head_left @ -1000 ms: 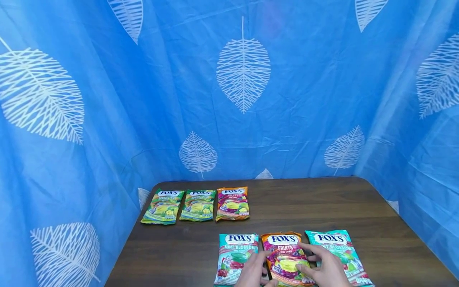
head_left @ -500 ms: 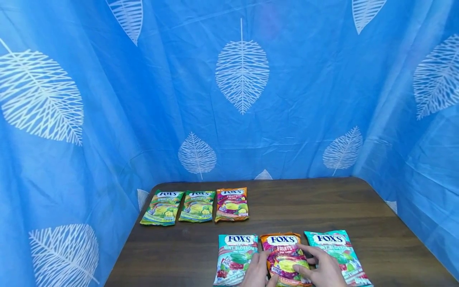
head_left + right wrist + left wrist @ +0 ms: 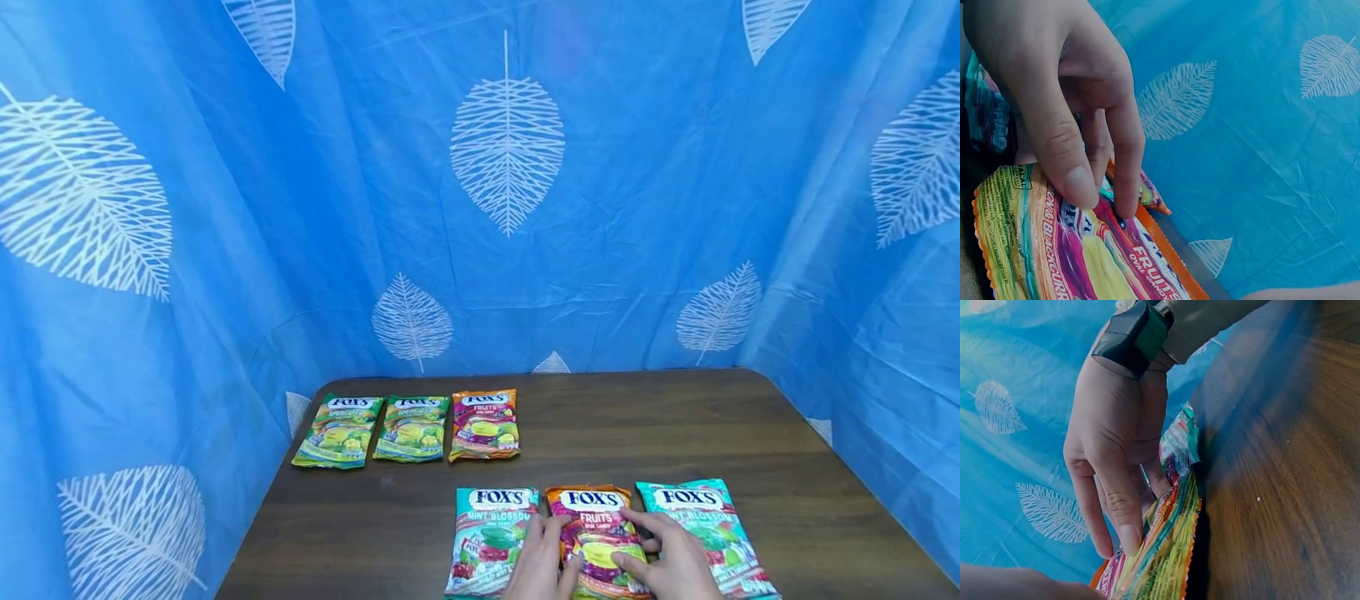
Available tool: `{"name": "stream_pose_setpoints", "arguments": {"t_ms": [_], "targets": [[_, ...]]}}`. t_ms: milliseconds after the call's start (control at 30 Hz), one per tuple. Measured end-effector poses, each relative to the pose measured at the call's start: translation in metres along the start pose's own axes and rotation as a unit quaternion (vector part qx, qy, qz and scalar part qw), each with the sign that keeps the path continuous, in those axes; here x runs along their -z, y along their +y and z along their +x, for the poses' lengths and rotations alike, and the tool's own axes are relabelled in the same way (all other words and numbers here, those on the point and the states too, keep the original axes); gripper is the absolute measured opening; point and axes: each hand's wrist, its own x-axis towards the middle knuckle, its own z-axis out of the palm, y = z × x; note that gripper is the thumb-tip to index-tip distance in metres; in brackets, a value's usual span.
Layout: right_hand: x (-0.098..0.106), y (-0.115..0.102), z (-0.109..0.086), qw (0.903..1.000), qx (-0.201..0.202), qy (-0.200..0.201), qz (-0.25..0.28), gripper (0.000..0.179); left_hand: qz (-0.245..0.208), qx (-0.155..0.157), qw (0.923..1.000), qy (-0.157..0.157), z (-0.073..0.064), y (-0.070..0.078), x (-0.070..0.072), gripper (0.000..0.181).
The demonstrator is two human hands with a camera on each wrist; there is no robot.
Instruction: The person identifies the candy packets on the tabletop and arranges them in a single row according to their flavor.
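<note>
An orange and purple Fox's Fruits candy bag (image 3: 597, 521) lies face up near the table's front edge, between both hands. My left hand (image 3: 536, 562) grips its left side, thumb over the front in the left wrist view. On the opposite side, my right hand (image 3: 675, 560) holds the edge, its thumb (image 3: 1079, 184) on the printed face and fingers along the side. A teal Mint Blossom bag (image 3: 491, 542) lies to the left, partly covered by the left hand. Another teal Mint Blossom bag (image 3: 723, 533) lies to the right, partly behind the right hand.
At the back left of the brown wooden table (image 3: 637, 425), two green Springtea candy bags (image 3: 341, 432) (image 3: 412, 429) and a smaller Fruits bag (image 3: 485, 425) lie in a row. Blue leaf-patterned cloth (image 3: 622, 250) encloses the table at the back and sides.
My left hand has shifted slightly right, closer against the Fruits bag, with its thumb now at the bag's edge. The right hand and the bags have hardly moved.
</note>
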Motion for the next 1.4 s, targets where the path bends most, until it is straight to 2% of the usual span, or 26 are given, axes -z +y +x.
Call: {"name": "stream_pose_setpoints", "arguments": {"t_ms": [233,633,833,1100,1400], "targets": [[0.001,0.0022,0.0011,1.0,-0.003,-0.008,0.002,0.065,0.005,-0.034,0.9994,0.011,0.0,0.0007,0.0,0.045],[-0.0024,0.0025,-0.0031,0.9991,-0.015,0.0,0.04,0.07,0.002,-0.045,0.999,0.001,0.0041,-0.0008,0.0001,0.046],[-0.002,0.0025,-0.0033,0.9966,-0.04,-0.011,0.072,0.073,-0.022,-0.042,0.9988,-0.01,0.0047,-0.0028,0.0015,0.046],[-0.0023,0.0029,-0.0033,0.9909,-0.068,-0.037,0.11,0.077,-0.048,-0.017,0.9983,-0.03,0.0069,-0.0039,0.0034,0.045],[0.0023,0.002,-0.0028,0.9916,-0.063,-0.03,0.109,0.076,-0.1,-0.016,0.9944,-0.027,0.0044,0.0017,0.0068,0.045]]}}
